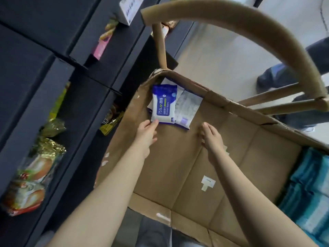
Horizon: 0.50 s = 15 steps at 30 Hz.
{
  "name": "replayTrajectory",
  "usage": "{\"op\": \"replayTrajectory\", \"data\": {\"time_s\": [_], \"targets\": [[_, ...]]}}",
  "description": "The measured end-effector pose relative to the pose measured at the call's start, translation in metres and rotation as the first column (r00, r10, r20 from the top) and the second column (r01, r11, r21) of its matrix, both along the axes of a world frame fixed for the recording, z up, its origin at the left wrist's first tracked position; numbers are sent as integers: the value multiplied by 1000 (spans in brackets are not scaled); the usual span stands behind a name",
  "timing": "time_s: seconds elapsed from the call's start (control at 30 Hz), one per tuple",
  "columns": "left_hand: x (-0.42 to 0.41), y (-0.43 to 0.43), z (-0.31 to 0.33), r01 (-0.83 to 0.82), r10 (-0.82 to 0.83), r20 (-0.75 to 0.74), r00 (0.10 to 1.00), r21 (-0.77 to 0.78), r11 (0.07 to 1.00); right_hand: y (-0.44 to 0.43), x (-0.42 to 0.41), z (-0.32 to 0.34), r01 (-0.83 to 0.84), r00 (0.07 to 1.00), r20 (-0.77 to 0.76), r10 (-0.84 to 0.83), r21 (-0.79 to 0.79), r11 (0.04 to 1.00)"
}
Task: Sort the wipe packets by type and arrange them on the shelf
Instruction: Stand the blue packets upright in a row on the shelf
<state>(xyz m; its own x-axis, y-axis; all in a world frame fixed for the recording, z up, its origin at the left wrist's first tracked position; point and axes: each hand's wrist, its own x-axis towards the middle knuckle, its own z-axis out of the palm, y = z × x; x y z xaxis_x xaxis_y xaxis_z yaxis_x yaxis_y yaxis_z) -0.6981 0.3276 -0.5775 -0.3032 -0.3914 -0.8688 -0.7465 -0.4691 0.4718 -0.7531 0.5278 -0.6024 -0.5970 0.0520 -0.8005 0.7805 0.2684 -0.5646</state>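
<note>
A blue and white alcohol wipe packet (pixel 164 104) lies on top of a small pile in the far left corner of a cardboard cart (pixel 178 166). Beside it to the right lies a white packet with a purple edge (pixel 187 108). My left hand (pixel 146 134) reaches into the cart, its fingertips touching the near edge of the blue packet. My right hand (pixel 211 135) hovers over the cart floor to the right of the pile, fingers loosely bent, holding nothing. Teal and white striped packets (pixel 309 196) are stacked at the cart's right side.
A dark shelf unit (pixel 53 68) runs along the left, holding snack bags (pixel 35 175) and boxes (pixel 128 9). The cart's curved cardboard handle (pixel 249 32) arches overhead. Someone's legs in dark trousers (pixel 284 77) stand on the pale floor at the right.
</note>
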Motion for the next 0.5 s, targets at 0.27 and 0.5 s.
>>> {"op": "replayTrajectory", "data": {"time_s": [0.27,0.5], "targets": [[-38,-6,-25,-165,164,-15,986,-70,984,-46,-46,-21,10,999,-47,-9,22,1000],[-7,-8,-4,-182,175,-122,977,-50,982,-46,-40,-9,68,991,-112,-71,-24,997]]}}
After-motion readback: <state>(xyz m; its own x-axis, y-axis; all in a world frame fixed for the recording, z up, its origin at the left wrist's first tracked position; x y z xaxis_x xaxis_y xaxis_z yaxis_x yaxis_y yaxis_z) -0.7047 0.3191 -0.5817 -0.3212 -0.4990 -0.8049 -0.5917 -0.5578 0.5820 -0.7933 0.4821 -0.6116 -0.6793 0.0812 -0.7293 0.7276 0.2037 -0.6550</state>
